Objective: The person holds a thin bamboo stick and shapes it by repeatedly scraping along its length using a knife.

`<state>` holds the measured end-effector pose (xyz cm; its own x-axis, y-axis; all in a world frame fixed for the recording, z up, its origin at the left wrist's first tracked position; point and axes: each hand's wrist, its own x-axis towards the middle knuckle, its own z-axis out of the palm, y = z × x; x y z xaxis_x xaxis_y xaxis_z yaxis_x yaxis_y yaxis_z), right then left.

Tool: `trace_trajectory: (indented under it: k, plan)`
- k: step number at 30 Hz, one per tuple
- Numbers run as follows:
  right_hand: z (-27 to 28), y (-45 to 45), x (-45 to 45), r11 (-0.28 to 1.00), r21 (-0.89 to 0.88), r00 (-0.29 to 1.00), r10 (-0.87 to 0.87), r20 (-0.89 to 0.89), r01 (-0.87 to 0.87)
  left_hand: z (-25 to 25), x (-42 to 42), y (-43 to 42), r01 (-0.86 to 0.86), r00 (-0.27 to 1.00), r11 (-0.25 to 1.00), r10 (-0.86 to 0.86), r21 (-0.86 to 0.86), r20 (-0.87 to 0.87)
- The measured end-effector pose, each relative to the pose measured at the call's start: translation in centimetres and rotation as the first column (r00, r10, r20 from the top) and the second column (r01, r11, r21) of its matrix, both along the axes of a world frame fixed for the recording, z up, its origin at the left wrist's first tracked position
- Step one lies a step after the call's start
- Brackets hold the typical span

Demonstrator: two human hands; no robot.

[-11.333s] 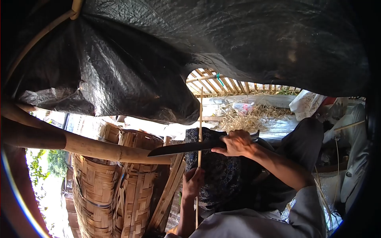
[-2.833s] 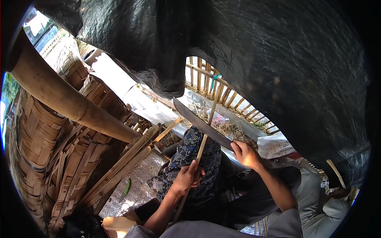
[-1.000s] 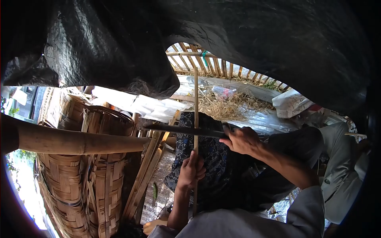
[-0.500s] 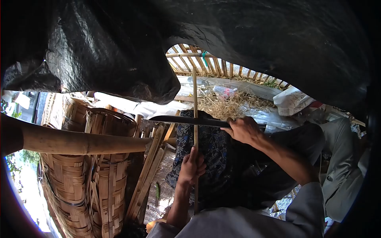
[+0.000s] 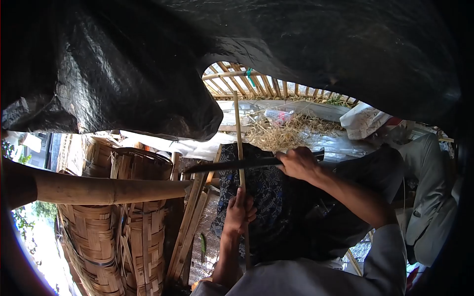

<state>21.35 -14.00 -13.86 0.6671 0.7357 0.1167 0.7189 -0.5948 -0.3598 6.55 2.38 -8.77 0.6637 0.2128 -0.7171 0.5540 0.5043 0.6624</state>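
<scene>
Head view: knife (image 5: pixel 222 166) crosses stick (image 5: pixel 239 143); bamboo pole (image 5: pixel 106 191) partly hides woven baskets (image 5: pixel 93 234)

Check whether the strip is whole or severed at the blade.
Apparently whole: the strip runs in line above and below the blade.

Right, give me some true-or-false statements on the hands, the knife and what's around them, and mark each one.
1. The left hand is closed around the pale strip. True.
2. The right hand holds the knife by its handle. True.
3. The knife runs lengthwise along the strip. False: it lies crosswise to it.
4. In the picture, a woven basket appears left of the patterned cloth. True.
5. The right hand also grips the strip. False: it is apart from the strip.
</scene>
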Motion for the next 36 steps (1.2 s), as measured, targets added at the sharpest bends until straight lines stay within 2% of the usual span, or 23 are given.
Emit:
trace_trajectory:
  k: [2, 4, 5, 6, 8, 9, 10, 13, 14, 16, 18, 20, 22, 23, 26, 28, 30, 31, 32, 34, 35, 36]
  plan:
    - [0.4, 0.3, 0.1, 0.998, -0.049, 0.999, -0.031, -0.014, 0.031, 0.1, 0.1, -0.2, 0.002, 1.000, 1.000, -0.002, 0.012, 0.017]
    - [1.6, 0.0, -0.5, 0.995, -0.088, 0.993, -0.047, -0.112, 0.037, 0.1, 0.2, -0.2, 0.019, 0.999, 0.999, -0.020, 0.030, 0.044]
    - [2.2, -0.3, -1.0, 0.996, -0.089, 0.987, 0.010, -0.161, -0.025, -0.3, -0.1, 0.0, 0.032, 0.999, 0.999, -0.032, -0.004, 0.043]
    - [1.1, -0.4, -1.2, 0.996, -0.044, 0.997, 0.074, -0.027, -0.075, -0.5, -0.5, 0.2, 0.043, 0.998, 0.998, -0.042, -0.038, 0.035]
    - [-0.1, -0.2, 0.0, 0.998, -0.047, 0.997, 0.050, -0.061, -0.053, 0.0, 0.0, -0.3, 0.046, 0.999, 0.999, -0.046, -0.021, 0.022]
    - [-0.1, -0.2, 0.5, 0.999, -0.032, 1.000, 0.013, 0.025, -0.012, 0.1, 0.4, -0.4, 0.037, 0.999, 0.999, -0.037, 0.002, 0.031]
    - [0.2, -0.2, 0.3, 0.999, -0.032, 1.000, 0.019, 0.024, -0.019, 0.1, 0.4, -0.5, 0.019, 0.999, 1.000, -0.020, 0.024, 0.041]
    - [1.8, -0.2, -0.8, 0.991, -0.131, 0.979, -0.039, -0.200, 0.012, -0.4, 0.0, -0.1, 0.042, 0.998, 0.999, -0.042, 0.001, 0.046]
    - [1.5, -0.6, -1.4, 0.997, -0.080, 0.997, 0.016, -0.076, -0.022, -0.4, 0.2, -0.1, 0.046, 0.998, 0.999, -0.046, 0.002, 0.048]
    - [0.1, -0.4, -0.4, 0.989, -0.122, 0.995, 0.073, -0.068, -0.081, 0.0, 0.1, -0.5, 0.040, 0.999, 0.999, -0.041, 0.019, 0.023]
    - [0.0, 0.0, 0.8, 0.989, -0.129, 0.990, -0.089, -0.112, 0.075, 0.2, 0.7, -0.6, 0.030, 0.999, 0.999, -0.031, 0.027, 0.030]
    - [-0.6, 0.0, 0.8, 0.988, -0.138, 0.995, -0.076, -0.064, 0.066, 0.0, 0.7, -0.6, 0.011, 0.999, 1.000, -0.012, 0.028, 0.047]
    - [0.4, -0.3, -0.3, 0.994, -0.111, 0.990, -0.033, -0.140, 0.018, -0.4, 0.4, 0.0, 0.062, 0.994, 0.997, -0.058, -0.039, 0.089]
    - [0.2, -0.6, -0.6, 0.998, -0.036, 0.998, 0.043, -0.046, -0.045, -0.5, 0.3, 0.0, 0.043, 0.997, 0.998, -0.040, -0.038, 0.063]
    - [-1.1, -0.3, 1.0, 1.000, -0.023, 0.999, -0.010, 0.044, 0.011, -0.1, 0.7, -0.6, 0.026, 0.999, 1.000, -0.026, -0.001, 0.045]
    - [-0.9, -0.2, 1.1, 0.997, -0.040, 0.998, -0.059, 0.025, 0.060, -0.2, 1.0, -0.4, 0.028, 0.997, 1.000, -0.028, -0.001, 0.071]
    - [0.4, -0.3, 0.1, 0.994, -0.083, 0.991, -0.076, -0.115, 0.066, -0.1, 1.3, -0.4, 0.045, 0.993, 0.999, -0.045, 0.005, 0.105]
    - [2.3, -0.3, -0.4, 0.984, -0.178, 0.991, 0.001, -0.135, -0.025, 0.0, 1.2, -0.4, 0.045, 0.995, 0.999, -0.043, -0.019, 0.086]
    - [0.0, -0.8, -0.4, 0.987, -0.012, 0.985, 0.159, 0.069, -0.159, 0.1, 1.0, -0.4, 0.040, 0.998, 0.998, -0.037, -0.042, 0.058]
    - [-0.9, 0.1, 0.5, 0.991, -0.031, 0.991, 0.129, 0.042, -0.128, 0.0, 1.0, -0.4, 0.041, 0.998, 0.999, -0.040, -0.025, 0.048]
    - [-1.1, 0.1, 0.8, 0.995, -0.096, 0.996, 0.025, -0.086, -0.034, -0.1, 1.1, -0.5, 0.039, 0.998, 0.999, -0.038, -0.015, 0.049]
    - [-1.5, 0.2, 1.6, 0.988, -0.151, 0.996, -0.041, -0.081, 0.029, -0.3, 1.1, -0.5, 0.030, 0.998, 0.999, -0.029, -0.018, 0.048]
